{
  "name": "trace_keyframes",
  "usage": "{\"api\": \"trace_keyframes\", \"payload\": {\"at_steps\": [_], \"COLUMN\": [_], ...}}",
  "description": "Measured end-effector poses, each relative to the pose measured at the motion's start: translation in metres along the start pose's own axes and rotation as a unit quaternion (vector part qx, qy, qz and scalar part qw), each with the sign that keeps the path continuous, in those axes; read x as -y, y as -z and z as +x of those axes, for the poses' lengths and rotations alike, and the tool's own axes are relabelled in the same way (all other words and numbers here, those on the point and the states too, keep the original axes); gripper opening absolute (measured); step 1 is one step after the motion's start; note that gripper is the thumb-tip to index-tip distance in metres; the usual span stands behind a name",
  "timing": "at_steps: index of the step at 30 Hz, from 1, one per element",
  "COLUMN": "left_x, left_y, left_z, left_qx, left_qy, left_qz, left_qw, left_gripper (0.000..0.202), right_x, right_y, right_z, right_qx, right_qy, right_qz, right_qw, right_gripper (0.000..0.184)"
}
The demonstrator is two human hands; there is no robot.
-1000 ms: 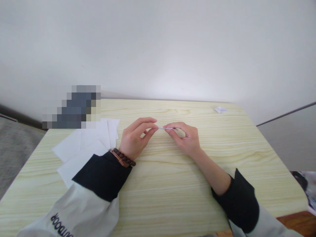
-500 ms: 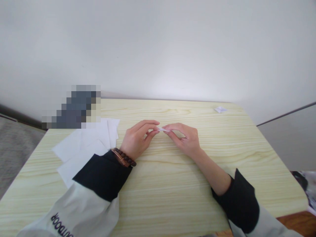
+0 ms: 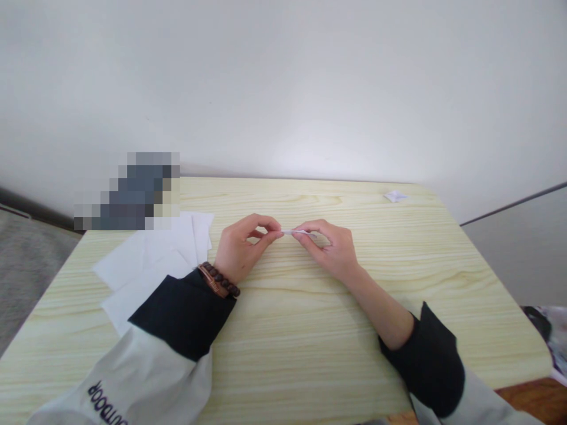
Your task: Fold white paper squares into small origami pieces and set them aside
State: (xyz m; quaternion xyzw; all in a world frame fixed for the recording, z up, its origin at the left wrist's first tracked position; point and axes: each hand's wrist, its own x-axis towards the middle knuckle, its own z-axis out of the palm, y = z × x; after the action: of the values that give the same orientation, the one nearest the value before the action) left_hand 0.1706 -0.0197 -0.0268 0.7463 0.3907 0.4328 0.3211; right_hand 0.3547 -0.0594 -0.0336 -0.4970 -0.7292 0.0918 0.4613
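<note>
A small folded piece of white paper point(image 3: 287, 231) is held edge-on over the middle of the table. My left hand point(image 3: 243, 245) pinches its left end between thumb and fingertips. My right hand point(image 3: 332, 245) grips the other side between thumb and index finger, and a bit of the paper pokes out inside the curl of those fingers. Fingertips cover much of the paper, so its full folded shape is hidden. A beaded bracelet point(image 3: 221, 280) circles my left wrist.
Several white paper sheets point(image 3: 153, 254) lie overlapping at the left, partly under my left sleeve. Behind them is a pixelated dark object point(image 3: 133, 195). A small folded white paper piece point(image 3: 396, 196) rests at the back right of the wood-grain table point(image 3: 301, 354). A white wall point(image 3: 283, 88) rises behind.
My left fingers have drawn slightly left and closed into a tighter pinch at the paper's end. More of the paper now shows at my right fingers. The sheets have not moved.
</note>
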Motion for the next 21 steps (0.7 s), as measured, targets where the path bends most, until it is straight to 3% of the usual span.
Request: {"api": "trace_keyframes", "payload": {"at_steps": [8, 16, 21], "left_x": [-0.0005, 0.0007, -0.0005], "left_y": [0.0009, -0.0017, -0.0011], "left_z": [0.001, -0.0018, 0.0008], "left_qx": [-0.006, 0.032, 0.048], "left_qy": [-0.039, 0.008, 0.137], "left_qz": [0.017, -0.024, -0.188], "left_qw": [0.999, 0.999, 0.971], "left_gripper": [0.012, 0.017, 0.033], "right_x": [0.0033, -0.0007, -0.0043], "right_y": [-0.0031, -0.0054, -0.005], "right_z": [0.0009, -0.0006, -0.0016], "right_qx": [-0.01, 0.005, 0.002], "right_qy": [-0.105, -0.161, -0.164], "right_qz": [0.097, 0.196, 0.224], "right_qw": [0.99, 0.967, 0.961], "right_gripper": [0.008, 0.014, 0.013]}}
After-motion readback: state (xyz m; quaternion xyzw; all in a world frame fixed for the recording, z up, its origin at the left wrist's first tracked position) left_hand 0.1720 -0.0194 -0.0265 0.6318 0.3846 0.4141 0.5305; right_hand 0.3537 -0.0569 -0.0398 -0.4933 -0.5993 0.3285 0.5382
